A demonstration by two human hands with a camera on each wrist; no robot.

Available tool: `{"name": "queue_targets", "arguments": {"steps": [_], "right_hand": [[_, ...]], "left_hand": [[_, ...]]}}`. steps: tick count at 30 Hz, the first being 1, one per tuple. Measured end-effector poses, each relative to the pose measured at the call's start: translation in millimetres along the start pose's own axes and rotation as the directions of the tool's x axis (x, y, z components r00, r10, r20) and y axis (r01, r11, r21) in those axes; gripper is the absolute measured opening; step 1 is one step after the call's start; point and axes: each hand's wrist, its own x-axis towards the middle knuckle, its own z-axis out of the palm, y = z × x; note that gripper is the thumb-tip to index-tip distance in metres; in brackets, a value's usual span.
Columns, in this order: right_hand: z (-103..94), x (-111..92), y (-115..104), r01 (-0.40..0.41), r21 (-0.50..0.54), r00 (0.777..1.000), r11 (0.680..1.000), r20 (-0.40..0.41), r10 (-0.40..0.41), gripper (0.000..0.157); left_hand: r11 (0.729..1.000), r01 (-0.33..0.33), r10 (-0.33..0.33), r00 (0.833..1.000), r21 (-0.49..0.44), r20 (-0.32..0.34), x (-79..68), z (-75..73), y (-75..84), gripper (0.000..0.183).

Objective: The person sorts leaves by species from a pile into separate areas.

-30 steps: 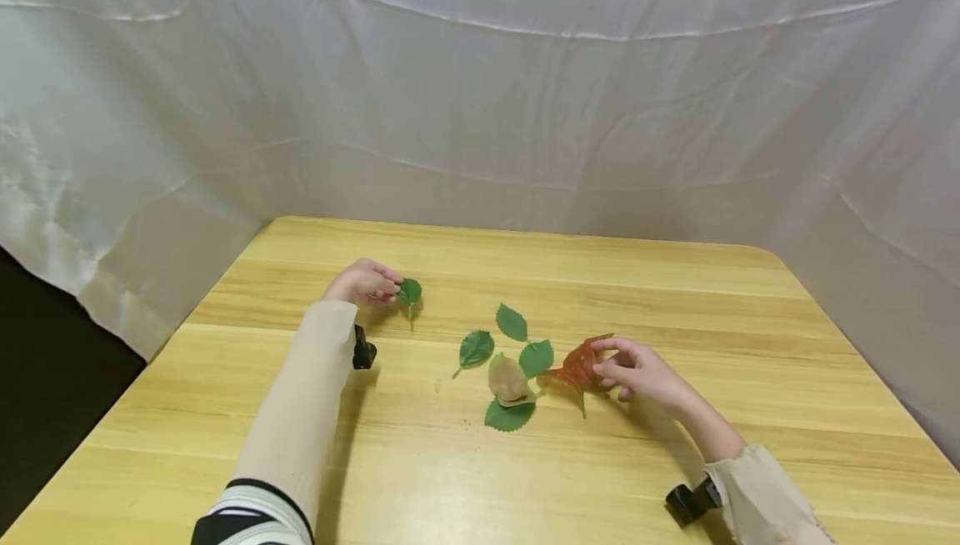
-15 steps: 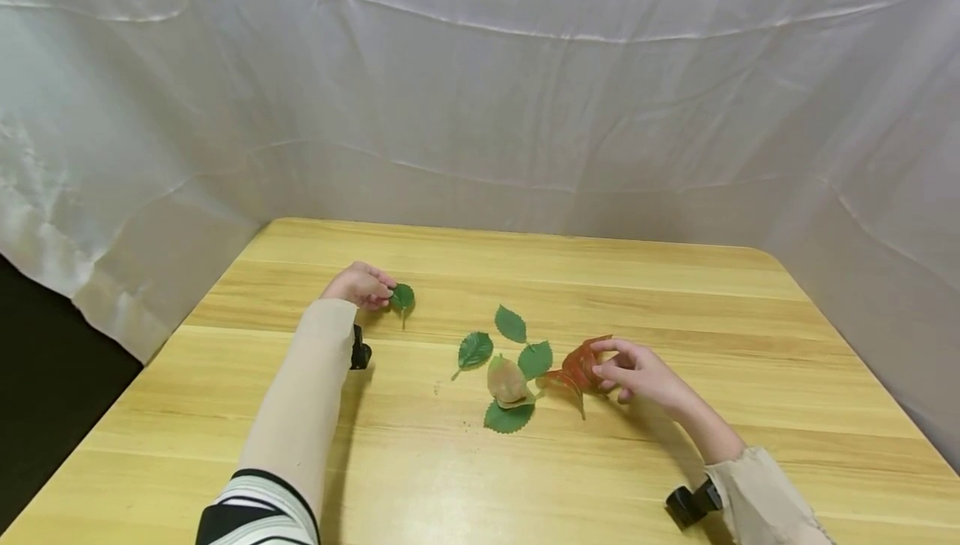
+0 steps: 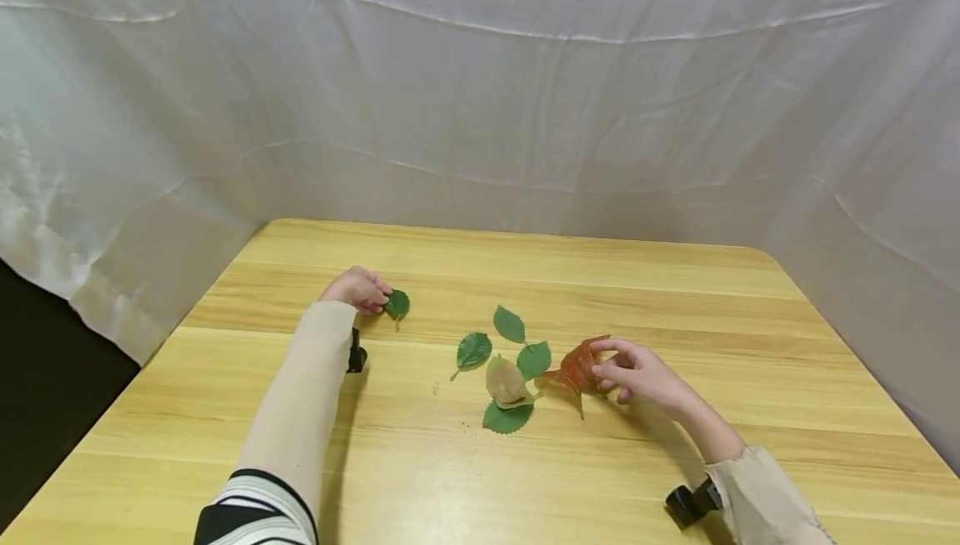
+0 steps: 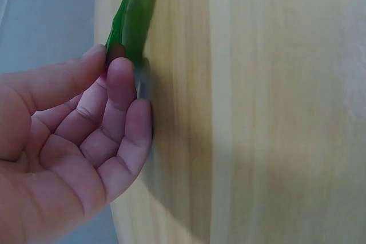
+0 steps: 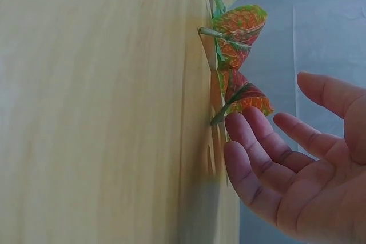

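Head view shows a small green leaf [image 3: 397,304] at the left of the tabletop, its stem pointing toward the person; whether it touches the wood is hard to tell. The left hand [image 3: 356,290] pinches its edge between thumb and fingertips, the other fingers bent inward. Well apart on the other side, the right hand [image 3: 637,374] has its thumb and fingers loosely spread, gripping nothing, with the fingertips right at the red leaves [image 3: 581,366]; actual contact is unclear. Between the hands, a pale leaf [image 3: 506,380] partly overlaps a lower green leaf [image 3: 507,419]. A darker leaf [image 3: 474,350] lies just to its left, while a middle leaf [image 3: 534,359] and a far leaf [image 3: 509,323] lie beyond. Beige sleeves [image 3: 300,395] cover the forearms, each with a black wrist device [image 3: 684,507]. Around the wood-grain table [image 3: 675,278] hangs a wrinkled whitish cloth [image 3: 480,95].
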Motion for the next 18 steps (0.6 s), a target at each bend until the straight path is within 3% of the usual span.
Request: {"name": "queue_targets", "arguments": {"steps": [6,18], "right_hand": [[-0.3,0.5,1.4,0.000,-0.011,1.000,1.000,0.003,0.000,0.050],[-0.5,1.3,2.3,-0.002,-0.011,1.000,1.000,0.011,0.002,0.049]], "left_hand": [[0.997,0.003,0.000,0.999,0.081,-0.037,1.9,-0.3,-3.4,0.024],[1.000,-0.013,0.015,0.996,0.020,-0.090,-0.1,-1.0,-1.5,0.032]]}}
